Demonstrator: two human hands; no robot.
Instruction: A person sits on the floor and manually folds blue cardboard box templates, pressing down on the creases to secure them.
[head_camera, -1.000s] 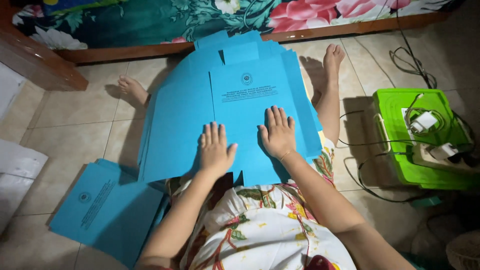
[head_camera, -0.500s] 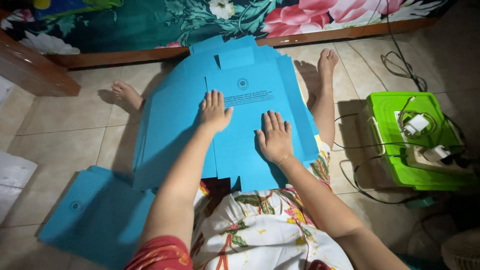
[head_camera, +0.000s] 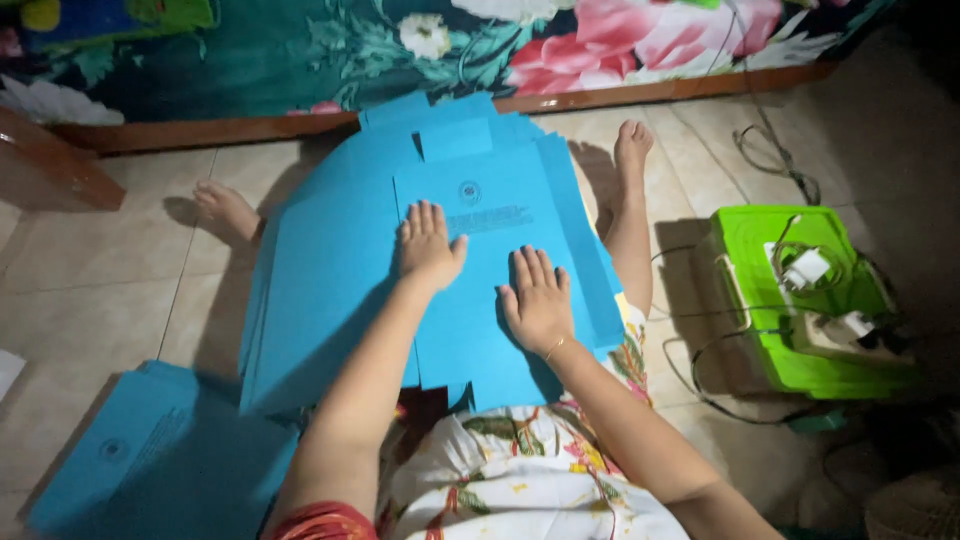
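A stack of flat blue card sheets (head_camera: 330, 290) lies across my lap and legs as I sit on the tiled floor. The top sheet bears a round emblem and printed lines. My left hand (head_camera: 428, 243) lies flat on it, fingers spread, just below the emblem. My right hand (head_camera: 538, 297) presses palm down on the same sheet, lower and to the right. Neither hand grips anything. My bare feet (head_camera: 632, 147) stick out beyond the stack at both sides.
A second pile of blue sheets (head_camera: 150, 460) lies on the floor at lower left. A green plastic box (head_camera: 760, 250) with chargers and cables stands at right. A floral mattress on a wooden base (head_camera: 640, 95) runs along the back. A wooden piece (head_camera: 50, 170) sits at left.
My left hand has slid up the top sheet from beside my right hand to near the emblem. My right hand has stayed roughly in place, palm flat.
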